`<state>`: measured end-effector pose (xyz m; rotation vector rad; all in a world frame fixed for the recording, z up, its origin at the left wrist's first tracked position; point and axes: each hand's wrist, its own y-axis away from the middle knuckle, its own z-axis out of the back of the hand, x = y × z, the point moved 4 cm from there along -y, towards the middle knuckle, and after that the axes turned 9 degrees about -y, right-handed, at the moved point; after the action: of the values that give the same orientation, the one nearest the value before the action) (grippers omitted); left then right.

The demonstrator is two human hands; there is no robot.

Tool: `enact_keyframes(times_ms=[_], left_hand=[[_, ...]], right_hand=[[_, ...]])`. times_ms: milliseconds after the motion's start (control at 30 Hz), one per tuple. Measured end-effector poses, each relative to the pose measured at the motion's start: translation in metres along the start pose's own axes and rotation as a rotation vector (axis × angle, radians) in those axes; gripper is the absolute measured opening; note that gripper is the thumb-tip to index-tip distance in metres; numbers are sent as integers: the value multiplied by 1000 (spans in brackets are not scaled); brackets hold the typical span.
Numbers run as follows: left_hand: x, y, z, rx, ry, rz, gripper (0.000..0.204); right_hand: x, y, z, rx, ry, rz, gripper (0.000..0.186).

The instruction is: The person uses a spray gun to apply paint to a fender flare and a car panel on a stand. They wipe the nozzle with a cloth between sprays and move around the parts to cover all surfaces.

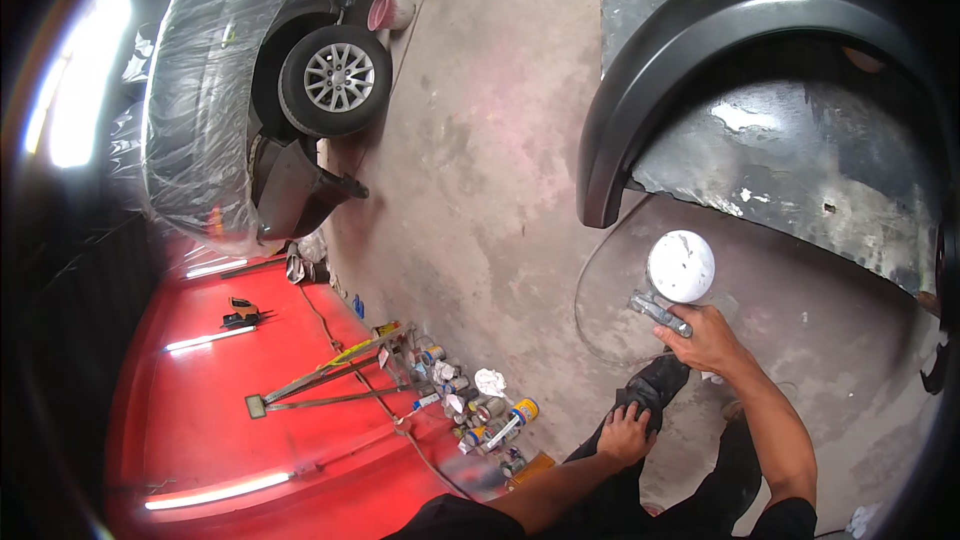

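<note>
My right hand [700, 332] grips a metal spray gun [655, 312] with a round white cup [681, 266] on top; a hose runs near it on the floor. My left hand [628, 432] lies with fingers apart on my dark trouser leg [657, 392]. Beyond the gun, at the upper right, a dark grey curved fender flare [690, 25] rests on a scuffed metal panel [790, 160].
A plastic-wrapped vehicle [200, 80] with a wheel [338, 80] stands upper left, beside a pink bucket [385, 12]. A red panel [210, 410] at lower left carries an orange-black tool [240, 314] and metal bars; several cans [523, 412] stand beside it on the concrete floor [490, 170].
</note>
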<state>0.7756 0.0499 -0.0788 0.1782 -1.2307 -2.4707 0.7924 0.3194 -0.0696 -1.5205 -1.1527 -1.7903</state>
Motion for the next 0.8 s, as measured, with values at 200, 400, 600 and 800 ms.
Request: enact_keyframes(times_ms=[200,400,600,800], left_hand=[[-5,-2,6,-8,-39,-29,51],[-8,-5,4,-14,-92,-58,51],[-15,-11,8,-9,-151,-91,52],[-17,-14,16,12,-197,-116,54]], right_hand=[[3,11,19,-17,-87,5,38],[15,15,34,88,-73,-60,35],[14,7,54,-141,-102,85,44],[45,3,122,-534,-66,-45,63]])
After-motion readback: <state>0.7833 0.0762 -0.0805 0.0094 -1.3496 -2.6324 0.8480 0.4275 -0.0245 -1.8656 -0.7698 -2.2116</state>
